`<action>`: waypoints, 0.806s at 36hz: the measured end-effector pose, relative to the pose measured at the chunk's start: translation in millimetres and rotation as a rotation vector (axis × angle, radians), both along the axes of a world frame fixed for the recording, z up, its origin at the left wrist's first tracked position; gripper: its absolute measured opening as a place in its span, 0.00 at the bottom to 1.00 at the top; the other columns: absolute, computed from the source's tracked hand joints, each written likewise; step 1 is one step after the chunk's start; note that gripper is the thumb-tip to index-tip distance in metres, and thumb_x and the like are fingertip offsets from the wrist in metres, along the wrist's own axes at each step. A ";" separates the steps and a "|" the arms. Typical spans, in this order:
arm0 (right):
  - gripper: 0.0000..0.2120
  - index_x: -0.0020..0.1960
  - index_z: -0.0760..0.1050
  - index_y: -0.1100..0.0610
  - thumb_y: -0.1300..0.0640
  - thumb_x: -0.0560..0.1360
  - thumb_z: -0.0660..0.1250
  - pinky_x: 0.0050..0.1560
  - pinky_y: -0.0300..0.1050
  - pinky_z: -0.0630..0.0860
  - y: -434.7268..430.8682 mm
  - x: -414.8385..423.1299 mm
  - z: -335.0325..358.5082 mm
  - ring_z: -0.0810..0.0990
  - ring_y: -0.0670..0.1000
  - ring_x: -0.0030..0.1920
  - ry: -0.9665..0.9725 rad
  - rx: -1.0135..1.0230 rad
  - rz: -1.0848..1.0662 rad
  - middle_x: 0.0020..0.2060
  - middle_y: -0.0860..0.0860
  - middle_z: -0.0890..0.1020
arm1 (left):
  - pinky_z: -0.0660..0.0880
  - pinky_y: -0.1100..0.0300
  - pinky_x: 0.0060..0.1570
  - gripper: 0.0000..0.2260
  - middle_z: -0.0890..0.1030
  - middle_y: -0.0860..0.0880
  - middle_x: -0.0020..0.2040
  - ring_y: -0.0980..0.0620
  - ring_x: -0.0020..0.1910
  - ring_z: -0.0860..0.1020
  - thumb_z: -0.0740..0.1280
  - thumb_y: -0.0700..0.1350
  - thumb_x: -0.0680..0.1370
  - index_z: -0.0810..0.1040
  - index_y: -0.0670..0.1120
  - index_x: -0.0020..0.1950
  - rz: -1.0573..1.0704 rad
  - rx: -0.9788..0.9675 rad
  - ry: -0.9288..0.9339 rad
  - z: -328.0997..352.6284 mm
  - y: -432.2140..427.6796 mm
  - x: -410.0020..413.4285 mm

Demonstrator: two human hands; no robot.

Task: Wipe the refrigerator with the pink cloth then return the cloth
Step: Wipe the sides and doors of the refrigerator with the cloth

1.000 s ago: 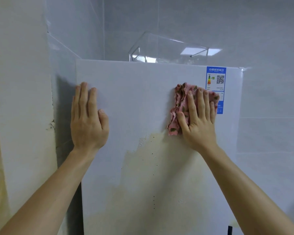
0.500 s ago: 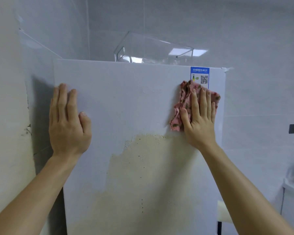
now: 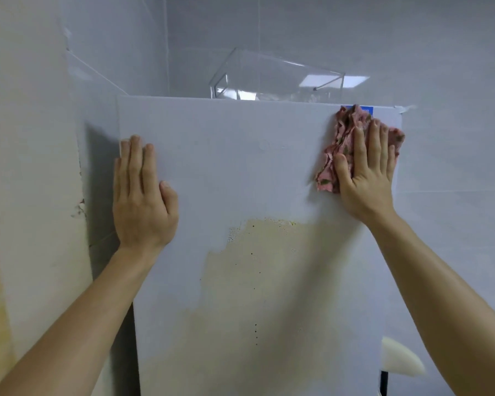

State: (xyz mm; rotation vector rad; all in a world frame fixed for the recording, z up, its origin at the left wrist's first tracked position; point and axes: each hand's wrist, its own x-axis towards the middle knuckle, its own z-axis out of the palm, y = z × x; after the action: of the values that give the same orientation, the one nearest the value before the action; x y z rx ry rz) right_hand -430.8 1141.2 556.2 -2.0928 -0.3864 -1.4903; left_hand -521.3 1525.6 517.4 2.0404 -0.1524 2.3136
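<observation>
The white refrigerator [image 3: 240, 172] fills the middle of the view, its door facing me, with a large yellowish stain [image 3: 257, 281] across the lower half. At the door's top right corner, my right hand [image 3: 366, 172] presses the crumpled pink cloth [image 3: 340, 144] flat against the door with straight fingers. The cloth covers most of a blue label [image 3: 367, 109] at that corner. My left hand [image 3: 143, 195] rests flat on the door near its left edge, fingers straight and holding nothing.
A clear plastic box [image 3: 277, 78] stands on top of the refrigerator. A cream wall [image 3: 26, 167] closes in on the left, grey tiled walls lie behind and to the right. A white stool seat [image 3: 400, 361] shows low at the right.
My right hand has slid the pink cloth up and to the right, onto the blue label at the door's top corner. My left hand stays flat on the door.
</observation>
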 end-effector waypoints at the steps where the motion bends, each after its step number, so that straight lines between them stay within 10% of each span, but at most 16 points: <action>1: 0.35 0.86 0.46 0.47 0.36 0.83 0.47 0.80 0.43 0.29 1.0 -0.6 -5.5 0.39 0.49 0.85 0.006 0.005 0.000 0.86 0.49 0.43 | 0.57 0.40 0.82 0.25 0.61 0.36 0.83 0.36 0.84 0.58 0.57 0.38 0.84 0.62 0.34 0.82 -0.001 0.001 0.005 0.1 0.6 -0.5; 29: 0.33 0.85 0.45 0.48 0.39 0.83 0.47 0.82 0.49 0.32 -2.5 6.7 -34.1 0.38 0.46 0.84 -0.001 0.100 -0.025 0.85 0.48 0.44 | 0.61 0.37 0.80 0.26 0.63 0.36 0.82 0.37 0.83 0.59 0.58 0.36 0.82 0.63 0.35 0.81 -0.010 -0.003 -0.008 -2.0 1.4 -0.5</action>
State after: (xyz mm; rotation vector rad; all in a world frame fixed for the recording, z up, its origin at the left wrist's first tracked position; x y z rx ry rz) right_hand -424.1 1138.7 522.1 -2.0256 -0.2813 -1.4941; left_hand -521.9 1527.0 515.4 2.0244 -0.1591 2.3146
